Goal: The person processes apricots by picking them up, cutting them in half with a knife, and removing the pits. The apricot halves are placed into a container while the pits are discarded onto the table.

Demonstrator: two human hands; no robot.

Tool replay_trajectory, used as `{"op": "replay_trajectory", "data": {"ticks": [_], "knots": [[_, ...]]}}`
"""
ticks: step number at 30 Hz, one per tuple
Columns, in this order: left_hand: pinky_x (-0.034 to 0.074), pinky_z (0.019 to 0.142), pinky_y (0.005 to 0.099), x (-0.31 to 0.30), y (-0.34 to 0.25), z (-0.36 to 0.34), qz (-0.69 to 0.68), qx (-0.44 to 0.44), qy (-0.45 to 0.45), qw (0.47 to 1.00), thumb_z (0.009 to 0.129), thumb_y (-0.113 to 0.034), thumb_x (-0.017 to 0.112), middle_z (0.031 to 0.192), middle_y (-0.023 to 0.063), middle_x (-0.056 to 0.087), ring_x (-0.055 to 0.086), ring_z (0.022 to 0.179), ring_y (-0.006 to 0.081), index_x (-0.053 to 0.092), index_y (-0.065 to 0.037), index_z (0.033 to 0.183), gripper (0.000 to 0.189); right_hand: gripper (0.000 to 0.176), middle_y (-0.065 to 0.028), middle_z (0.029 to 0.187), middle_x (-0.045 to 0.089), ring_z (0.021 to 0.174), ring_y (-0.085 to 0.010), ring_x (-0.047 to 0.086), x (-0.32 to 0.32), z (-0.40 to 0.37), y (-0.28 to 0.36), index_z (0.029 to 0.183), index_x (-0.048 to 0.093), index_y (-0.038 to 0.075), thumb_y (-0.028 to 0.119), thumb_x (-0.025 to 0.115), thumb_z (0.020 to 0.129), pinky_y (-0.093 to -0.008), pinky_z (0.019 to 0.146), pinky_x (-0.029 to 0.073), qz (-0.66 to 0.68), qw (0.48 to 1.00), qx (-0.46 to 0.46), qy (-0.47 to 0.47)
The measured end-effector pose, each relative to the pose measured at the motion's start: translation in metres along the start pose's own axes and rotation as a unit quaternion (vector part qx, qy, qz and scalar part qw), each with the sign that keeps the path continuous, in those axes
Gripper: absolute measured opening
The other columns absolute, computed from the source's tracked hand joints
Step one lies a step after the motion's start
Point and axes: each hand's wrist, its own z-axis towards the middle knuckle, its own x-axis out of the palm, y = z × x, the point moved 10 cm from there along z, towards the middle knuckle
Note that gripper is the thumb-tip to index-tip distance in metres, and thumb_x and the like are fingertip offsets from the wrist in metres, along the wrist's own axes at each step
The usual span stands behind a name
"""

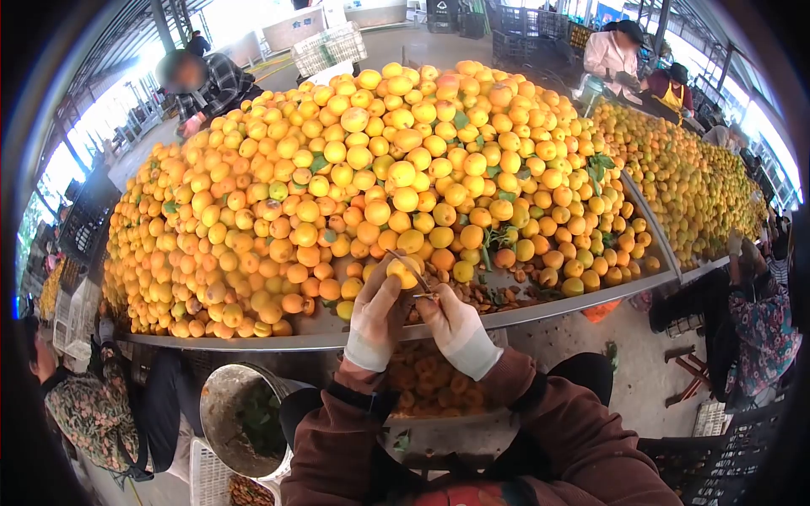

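Close to the metal table's front edge, my left hand (375, 310) in a pale, fingertip-free glove holds a yellow-orange fruit (403, 271) between thumb and fingers. My right hand (456, 327), gloved the same way, is closed on a small thin tool (424, 295) whose tip meets the fruit. The tool's exact shape is partly hidden by my fingers. Behind both hands rises a large heap of similar fruit (354, 169) with some green leaves in it. Pit-like brown bits (477, 297) lie on the table just beyond my right hand.
A bucket (242, 420) with leaves stands at lower left, beside a seated person (101, 405). Under the table edge is a crate of opened fruit (430, 379). The metal rim (540, 310) crosses before me. Other people sit at right and behind the heap.
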Motion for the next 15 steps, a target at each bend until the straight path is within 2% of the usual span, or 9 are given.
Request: {"op": "replay_trajectory", "data": {"ticks": [1,3,7,10,12,13,15], "knots": [[0.044,0.099,0.0331,0.001,0.001,0.001,0.0,-0.001,0.001,1.0,0.097,-0.018,0.056,0.126,0.0105,0.057,0.057,0.114,0.0209,0.048,0.003,0.134,0.043,0.024,-0.0193,0.077,0.061,0.075,-0.0417,0.063,0.0,0.0,0.0,0.101,0.046,0.001,0.023,0.056,0.098,-0.0406,0.062,0.049,-0.01,1.0,-0.008,-0.001],[0.043,0.098,0.0305,-0.009,0.018,-0.001,-0.054,-0.068,-0.053,0.995,0.099,-0.019,0.055,0.125,0.0064,0.057,0.054,0.115,0.0165,0.046,0.002,0.138,0.046,0.024,-0.0205,0.079,0.062,0.076,-0.0433,0.063,0.0,-0.001,-0.001,0.102,0.046,0.001,0.022,0.056,0.098,-0.0431,0.062,0.049,-0.034,0.999,0.001,0.0],[0.044,0.096,0.028,-0.015,0.024,-0.001,-0.014,-0.064,-0.07,0.995,0.098,-0.017,0.056,0.124,0.0065,0.058,0.055,0.112,0.0146,0.045,0.002,0.139,0.047,0.027,-0.0235,0.08,0.063,0.077,-0.0463,0.062,0.002,-0.001,-0.008,0.106,0.045,0.0,0.023,0.055,0.097,-0.0501,0.062,0.048,-0.082,0.997,0.005,-0.01],[0.045,0.094,0.0264,-0.014,0.021,-0.001,0.057,-0.055,-0.075,0.994,0.098,-0.015,0.056,0.124,0.0067,0.059,0.056,0.108,0.0135,0.045,0.002,0.139,0.046,0.03,-0.0239,0.078,0.064,0.076,-0.046,0.062,-0.001,-0.002,-0.006,0.107,0.045,0.0,0.026,0.056,0.097,-0.0511,0.062,0.049,-0.106,0.994,-0.001,-0.024],[0.046,0.091,0.0261,-0.001,0.004,0.001,0.188,0.023,-0.037,0.981,0.098,-0.016,0.058,0.122,0.0066,0.06,0.057,0.105,0.013,0.047,0.002,0.137,0.044,0.031,-0.0237,0.077,0.064,0.075,-0.0459,0.062,-0.001,0.0,-0.004,0.107,0.045,0.001,0.027,0.056,0.097,-0.0514,0.062,0.049,-0.135,0.991,-0.001,-0.018],[0.046,0.091,0.0261,0.001,0.005,0.002,0.188,0.024,-0.037,0.981,0.098,-0.016,0.058,0.122,0.0066,0.06,0.057,0.105,0.013,0.047,0.002,0.137,0.044,0.032,-0.0236,0.076,0.064,0.074,-0.0458,0.062,0.0,-0.001,-0.004,0.107,0.044,0.001,0.028,0.057,0.096,-0.0516,0.061,0.049,-0.163,0.987,0.001,-0.01],[0.047,0.086,0.0255,-0.007,0.013,0.001,0.119,-0.021,-0.074,0.99,0.098,-0.025,0.06,0.117,0.0054,0.061,0.057,0.102,0.013,0.05,0.002,0.131,0.043,0.032,-0.0236,0.076,0.064,0.074,-0.0459,0.062,0.001,0.002,-0.003,0.107,0.044,0.002,0.029,0.057,0.096,-0.0519,0.061,0.049,-0.187,0.982,0.001,-0.009]]}}
